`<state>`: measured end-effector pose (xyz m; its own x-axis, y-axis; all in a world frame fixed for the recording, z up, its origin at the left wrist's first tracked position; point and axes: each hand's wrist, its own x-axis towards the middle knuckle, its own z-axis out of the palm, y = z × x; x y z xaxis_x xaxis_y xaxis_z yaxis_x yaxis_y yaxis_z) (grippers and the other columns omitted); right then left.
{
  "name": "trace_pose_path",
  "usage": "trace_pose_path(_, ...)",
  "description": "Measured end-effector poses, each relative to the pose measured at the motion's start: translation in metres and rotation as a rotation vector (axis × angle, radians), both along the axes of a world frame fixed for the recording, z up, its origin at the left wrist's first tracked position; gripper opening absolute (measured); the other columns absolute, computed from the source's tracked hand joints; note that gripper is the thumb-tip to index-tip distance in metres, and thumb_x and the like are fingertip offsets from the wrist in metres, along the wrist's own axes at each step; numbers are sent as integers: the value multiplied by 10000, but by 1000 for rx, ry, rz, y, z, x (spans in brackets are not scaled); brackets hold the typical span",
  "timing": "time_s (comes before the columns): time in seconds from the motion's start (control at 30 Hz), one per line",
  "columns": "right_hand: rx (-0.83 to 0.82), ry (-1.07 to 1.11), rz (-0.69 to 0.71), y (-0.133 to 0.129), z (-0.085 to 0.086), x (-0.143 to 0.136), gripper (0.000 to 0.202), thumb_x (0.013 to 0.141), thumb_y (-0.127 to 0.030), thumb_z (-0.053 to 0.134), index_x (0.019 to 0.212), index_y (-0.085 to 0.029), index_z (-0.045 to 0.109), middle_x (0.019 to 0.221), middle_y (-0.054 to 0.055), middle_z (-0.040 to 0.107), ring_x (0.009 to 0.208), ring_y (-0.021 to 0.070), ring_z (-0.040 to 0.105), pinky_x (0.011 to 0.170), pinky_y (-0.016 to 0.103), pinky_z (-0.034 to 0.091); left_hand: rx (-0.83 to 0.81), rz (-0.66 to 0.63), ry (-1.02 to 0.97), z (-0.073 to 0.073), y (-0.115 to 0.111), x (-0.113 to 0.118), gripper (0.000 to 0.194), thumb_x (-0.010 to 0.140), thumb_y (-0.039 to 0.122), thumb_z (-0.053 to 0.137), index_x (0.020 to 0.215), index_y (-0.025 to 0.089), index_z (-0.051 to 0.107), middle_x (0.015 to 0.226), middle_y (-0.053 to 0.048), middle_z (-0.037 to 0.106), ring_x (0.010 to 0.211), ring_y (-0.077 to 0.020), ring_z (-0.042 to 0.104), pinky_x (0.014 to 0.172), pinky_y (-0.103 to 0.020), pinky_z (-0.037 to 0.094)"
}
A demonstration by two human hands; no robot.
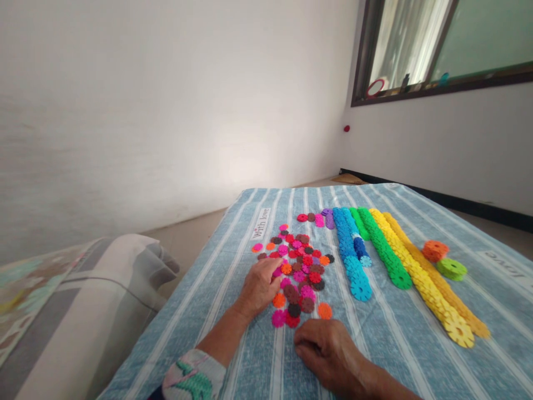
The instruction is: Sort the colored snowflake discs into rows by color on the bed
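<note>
A loose pile of flat, notched plastic discs point(306, 272) in pink, red, brown, black and orange lies mid-table. At its left edge rests my left hand point(260, 286), fingers bent together, with a pink disc point(277, 271) at the fingertips; whether it is gripped I cannot see. My right hand point(328, 353) is curled closed just in front of the pile, near an orange disc point(325, 311). Its fingers hide whatever it may hold. To the right, overlapping discs form long rows: blue point(345, 239), green point(383, 244), yellow point(425, 278) and darker yellow point(449, 294).
Small stacks of orange discs point(435, 250) and lime-green discs point(452, 269) sit right of the rows. Purple discs point(328, 218) lie at the far end. A striped blue cloth point(233, 233) covers the table. Left stands a fabric-covered piece point(120, 278); a white wall point(187, 111) rises behind.
</note>
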<state>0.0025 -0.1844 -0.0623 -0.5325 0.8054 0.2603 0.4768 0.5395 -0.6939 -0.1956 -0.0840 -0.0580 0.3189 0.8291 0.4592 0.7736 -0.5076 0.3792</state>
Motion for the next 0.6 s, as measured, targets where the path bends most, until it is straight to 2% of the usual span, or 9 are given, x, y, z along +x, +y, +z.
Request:
trace_pose_path(0.23, 10, -13, 3, 0, 0, -1, 158, 794, -135, 478, 711, -188, 602, 650, -26, 596, 602, 97, 526, 565, 202, 314, -18, 44, 16, 2, -2, 1, 352, 729, 145, 562, 1068, 202, 635, 983, -58, 684, 951, -198, 613, 894, -337, 477)
trace_pose_path(0.6, 7, 1, 11, 0, -1, 1, 141, 789, -142, 492, 705, -186, 596, 657, -25, 599, 610, 95, 528, 569, 202, 306, 15, 23, 46, 5, -2, 1, 256, 733, 143, 572, 970, 187, 659, 892, -57, 682, 889, -199, 609, 850, -328, 476)
